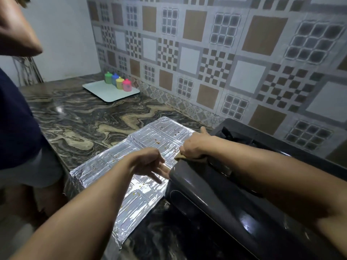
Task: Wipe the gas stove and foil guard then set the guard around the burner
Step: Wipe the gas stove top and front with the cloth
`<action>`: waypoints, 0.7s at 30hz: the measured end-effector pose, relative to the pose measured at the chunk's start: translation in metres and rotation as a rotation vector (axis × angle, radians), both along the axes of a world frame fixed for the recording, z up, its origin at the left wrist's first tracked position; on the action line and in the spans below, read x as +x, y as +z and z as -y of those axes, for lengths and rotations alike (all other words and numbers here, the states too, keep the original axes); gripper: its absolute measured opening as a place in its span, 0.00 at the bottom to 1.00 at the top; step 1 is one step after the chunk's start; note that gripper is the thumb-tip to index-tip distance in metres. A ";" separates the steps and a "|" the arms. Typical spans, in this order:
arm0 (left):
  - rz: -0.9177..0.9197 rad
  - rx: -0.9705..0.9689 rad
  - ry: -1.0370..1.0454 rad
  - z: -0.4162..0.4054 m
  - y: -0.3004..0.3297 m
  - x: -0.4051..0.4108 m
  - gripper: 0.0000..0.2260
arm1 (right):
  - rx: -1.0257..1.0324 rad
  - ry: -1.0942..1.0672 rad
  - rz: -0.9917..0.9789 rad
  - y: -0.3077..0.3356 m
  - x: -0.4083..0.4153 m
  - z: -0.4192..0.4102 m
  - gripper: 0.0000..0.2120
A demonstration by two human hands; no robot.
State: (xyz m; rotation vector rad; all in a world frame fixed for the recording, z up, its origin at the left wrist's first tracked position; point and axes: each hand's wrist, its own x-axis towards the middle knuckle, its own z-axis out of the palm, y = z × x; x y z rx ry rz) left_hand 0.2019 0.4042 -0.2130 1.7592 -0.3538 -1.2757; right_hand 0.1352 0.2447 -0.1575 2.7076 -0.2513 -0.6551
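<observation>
- Four small lidded jars (118, 81), green, blue, yellow and pink, bunched at the far corner of a white tray (105, 91) on the marble counter (78, 117), far left near the tiled wall (225, 53); contents hidden under the lids.
- Well apart from the tray, nearer and to the right: foil guard (135, 166), spread flat on the counter, just left of the gas stove (216, 194) and touching its left edge.
- Silver, shiny, embossed with long rounded ribs in panels; folded creases between panels; dotted with small brown-orange specks.
- Near-left end of the guard bent down over the counter edge.
- Left hand (150, 164) above the middle of the guard, fingers straight and loosely spread, tips pointing right and down towards the stove's rounded left corner; gripping nothing; cannot tell whether the fingertips touch the foil.
- Right hand (193, 146) at the boundary of guard and stove, farther back than the left, palm down, thumb stretched out towards the far side.
- Brownish cloth (180, 157) peeking out under the right hand at the stove's left edge, held down beneath the palm; how the fingers lie around it cannot be told.
- Stove dark grey and glossy, a black pan support partly visible behind the right hand.
- Second person at far left, dark blue sleeve (16, 119) and a bare arm raised at top left.
</observation>
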 end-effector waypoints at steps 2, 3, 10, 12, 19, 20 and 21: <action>-0.012 0.014 0.012 0.002 -0.002 0.003 0.21 | 0.017 0.087 -0.070 0.000 0.000 -0.005 0.21; -0.032 0.016 0.014 0.002 -0.003 0.004 0.21 | 0.059 0.132 -0.078 -0.001 -0.004 -0.010 0.22; -0.096 -0.002 0.051 -0.006 -0.006 0.005 0.27 | 0.125 0.411 0.118 -0.011 -0.055 -0.035 0.23; -0.090 0.009 0.064 -0.004 -0.005 0.003 0.27 | 0.138 0.436 0.121 -0.010 -0.058 -0.030 0.24; -0.053 0.055 0.076 0.003 0.000 0.000 0.23 | 0.163 0.252 -0.055 -0.008 -0.008 -0.015 0.25; -0.043 0.064 0.085 0.004 0.000 -0.001 0.22 | 0.128 0.215 -0.069 -0.006 0.001 -0.008 0.25; -0.029 0.071 0.091 0.005 0.002 -0.002 0.20 | 0.092 0.175 -0.088 -0.004 0.008 0.002 0.25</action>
